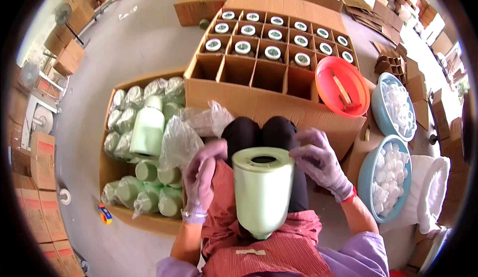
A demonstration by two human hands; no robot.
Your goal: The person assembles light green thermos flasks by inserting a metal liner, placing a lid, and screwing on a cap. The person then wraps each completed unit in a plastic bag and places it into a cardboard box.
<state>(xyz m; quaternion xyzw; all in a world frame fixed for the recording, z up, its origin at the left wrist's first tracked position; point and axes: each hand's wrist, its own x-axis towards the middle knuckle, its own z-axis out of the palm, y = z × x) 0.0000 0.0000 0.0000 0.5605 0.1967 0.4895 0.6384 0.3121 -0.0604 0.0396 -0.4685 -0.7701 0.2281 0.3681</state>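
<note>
A pale green jar (262,190) stands upright in my lap with its wide mouth open toward the camera. My left hand (201,177), in a purple glove, rests against the jar's left side with fingers curled. My right hand (318,160), also gloved, touches the jar's rim on the right with fingers spread. Crumpled clear plastic wrap (186,137) lies just left of my left hand.
A divided carton (239,95) ahead holds several capped jars, its front cells empty. A box (112,172) at left holds wrapped green jars. To the right are an orange basin (343,85) and two blue basins (386,180) of white lids. Stacked cartons line the floor edges.
</note>
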